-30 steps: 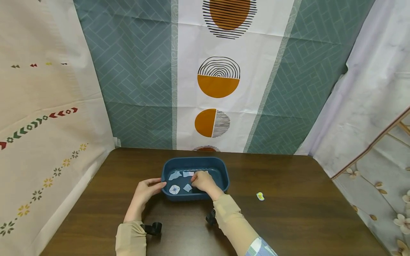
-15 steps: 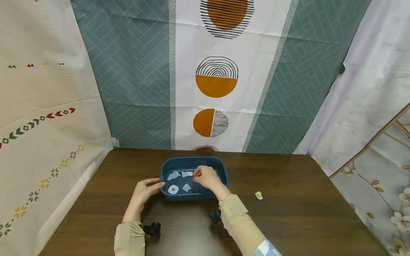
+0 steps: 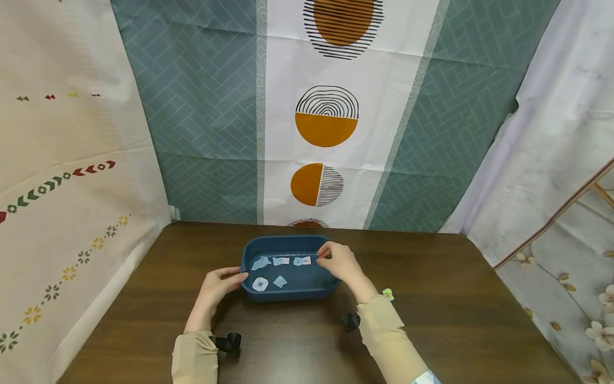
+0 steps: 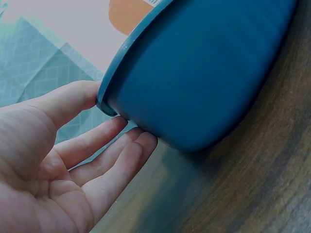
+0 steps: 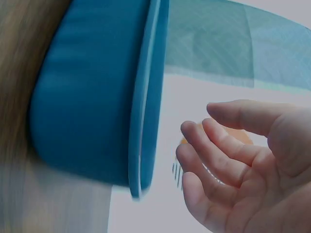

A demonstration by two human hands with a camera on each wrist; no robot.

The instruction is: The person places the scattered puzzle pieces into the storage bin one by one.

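A dark blue rectangular plastic tub [image 3: 288,296] stands on the table. My left hand [image 3: 218,288] holds its left end; in the left wrist view the thumb lies on the rim and the fingertips touch the outer wall [image 4: 194,73]. Above the tub's right end is my right hand [image 3: 339,262]. Seen by the right wrist camera, its fingers [image 5: 214,160] are loosely bent, apart from the thumb, with nothing between them. Inside lie a round white cutout with a compass star [image 3: 260,284], a pale blue cutout [image 3: 280,281], and a back row including one small blue-and-white cutout [image 3: 301,261].
A small yellow-and-green cutout [image 3: 388,294] lies on the brown wooden table [image 3: 455,320], right of the tub and beside the right forearm. Patterned cloths hang behind the table and along both sides.
My right hand has risen from the tub's middle and moved right, uncovering the blue-and-white cutout in the back row. My left hand stays on the tub's left end.
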